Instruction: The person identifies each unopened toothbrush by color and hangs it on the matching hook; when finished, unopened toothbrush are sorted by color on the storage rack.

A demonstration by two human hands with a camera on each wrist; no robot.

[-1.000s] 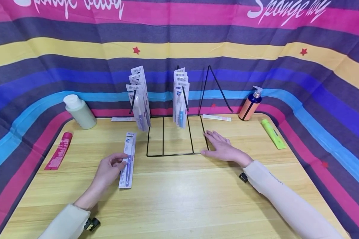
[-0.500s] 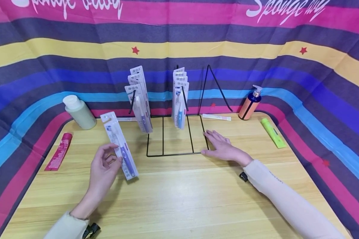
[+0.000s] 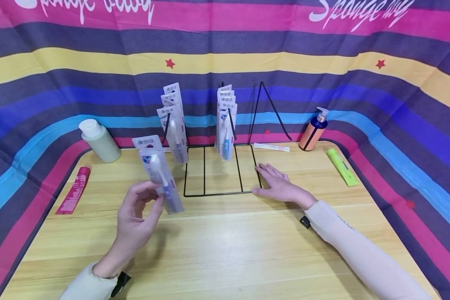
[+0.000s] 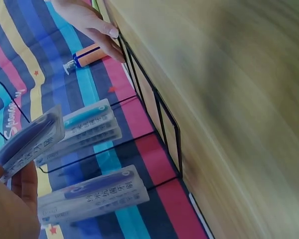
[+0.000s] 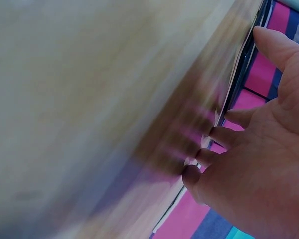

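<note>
My left hand (image 3: 138, 212) pinches a packaged toothbrush (image 3: 159, 173) by its edge, held upright above the table with its purple handle low. Behind it, a black wire display rack (image 3: 204, 175) carries two hanging rows of packaged toothbrushes: purple ones (image 3: 176, 137) on the left hook and blue ones (image 3: 226, 129) on the middle hook. The right-hand hook (image 3: 275, 110) bears nothing. My right hand (image 3: 275, 182) rests at the rack base's right side, fingers extended and spread. In the left wrist view, the held toothbrush (image 4: 32, 139) is close to the hanging packs (image 4: 92, 196).
On the left are a pale green bottle (image 3: 101, 141) with a white cap and a pink tube (image 3: 73, 189). To the right stand a pump bottle (image 3: 314, 131) and a lime tube (image 3: 342, 168). A slim white packet (image 3: 271, 147) lies behind the rack.
My left hand has lifted the packaged toothbrush off the table and tilted it upright, bringing it toward the rack's left hook. My right hand has stayed in place.
</note>
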